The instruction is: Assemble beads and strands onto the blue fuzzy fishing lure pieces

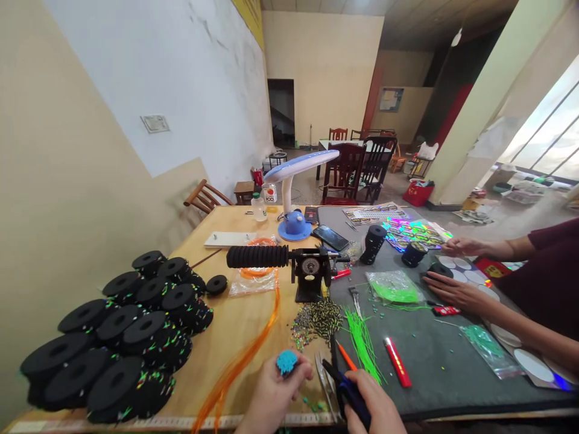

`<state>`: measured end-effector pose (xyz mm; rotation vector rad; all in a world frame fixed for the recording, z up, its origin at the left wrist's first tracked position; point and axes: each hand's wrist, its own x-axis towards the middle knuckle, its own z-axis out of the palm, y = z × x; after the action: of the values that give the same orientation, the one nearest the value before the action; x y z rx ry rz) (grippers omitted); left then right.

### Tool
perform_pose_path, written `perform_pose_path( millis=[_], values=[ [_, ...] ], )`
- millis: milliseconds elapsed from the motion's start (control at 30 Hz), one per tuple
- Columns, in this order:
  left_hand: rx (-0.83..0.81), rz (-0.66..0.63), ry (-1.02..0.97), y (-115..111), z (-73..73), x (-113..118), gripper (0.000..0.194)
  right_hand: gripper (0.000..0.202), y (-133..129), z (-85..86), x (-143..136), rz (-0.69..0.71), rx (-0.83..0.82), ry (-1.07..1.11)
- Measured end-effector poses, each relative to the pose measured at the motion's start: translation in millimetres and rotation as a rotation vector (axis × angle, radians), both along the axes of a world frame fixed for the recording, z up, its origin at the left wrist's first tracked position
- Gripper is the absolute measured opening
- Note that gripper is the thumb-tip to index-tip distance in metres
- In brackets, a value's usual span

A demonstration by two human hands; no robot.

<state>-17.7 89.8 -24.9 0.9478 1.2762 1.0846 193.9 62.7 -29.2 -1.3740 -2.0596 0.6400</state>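
My left hand (pixel 272 395) is closed around a blue bundle (pixel 286 361), its end a cluster of small blue tips facing up. In my right hand (pixel 375 407) are dark scissors (pixel 351 395) with black blades pointing up and left, apart from the bundle. Metal tweezers (pixel 324 381) lie between my hands. Beside the scissors are an orange pen-like stick (pixel 345 355) and bright green strands (pixel 362 340). Just beyond my hands sits a pile of small black-and-gold pieces (pixel 323 318). Small green bits (pixel 311 402) are scattered by my left hand.
A black winding device (pixel 310 271) carries a ribbed black foam roll (pixel 257 256). Stacked black foam spools (pixel 145 328) fill the left side, near orange strands (pixel 253 346). A blue lamp (pixel 295 226), phone (pixel 331 237) and red lighter (pixel 397 361) stand or lie around. Another person's hands (pixel 456 289) are at the right.
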Motion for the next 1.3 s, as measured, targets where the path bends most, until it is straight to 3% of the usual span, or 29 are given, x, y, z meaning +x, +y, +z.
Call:
perform_pose_path(
  millis=[133, 533, 767, 1033, 1300],
  values=[
    [0.02, -0.006, 0.001, -1.7, -1.0, -0.4, 0.048, 0.032, 5.0, -0.9, -13.6, 0.04, -0.068, 0.046],
    [-0.034, 0.032, -0.003, 0.1, 13.1, 1.8, 0.048, 0.032, 7.0, -17.2, -16.2, 0.067, -0.092, 0.063],
    [-0.022, -0.012, 0.005, -1.5, 8.6, 0.8, 0.05, 0.023, 5.6, -16.9, -19.8, 0.033, -0.151, 0.094],
    [0.05, -0.097, -0.03, -4.8, 12.3, 2.0, 0.043, 0.025, 7.3, -11.6, -17.9, -0.085, -0.461, 0.376],
    [0.183, -0.099, 0.068, -9.2, -23.3, 4.9, 0.043, 0.055, 10.1, -28.5, -36.1, -0.172, -0.97, 0.988]
  ],
)
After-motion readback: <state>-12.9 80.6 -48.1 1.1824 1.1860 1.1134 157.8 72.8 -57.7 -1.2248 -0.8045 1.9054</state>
